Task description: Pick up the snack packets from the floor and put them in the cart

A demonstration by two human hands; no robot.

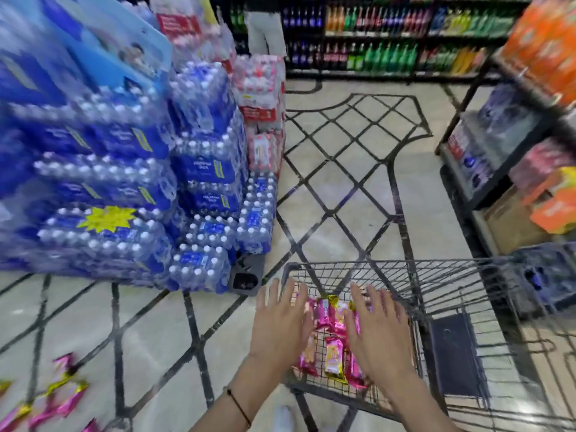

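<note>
Our left hand (280,322) and right hand (378,333) hover flat and empty over the snack packets (334,358) in the cart (343,263), with loose packets (62,397) left of it.

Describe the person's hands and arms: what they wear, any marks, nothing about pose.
Both forearms are bare, with no sleeves in view, and there are no gloves. The left hand has a thin dark bracelet around its wrist. The right hand shows nothing on its wrist. No rings show, though the picture is somewhat blurred.
</note>
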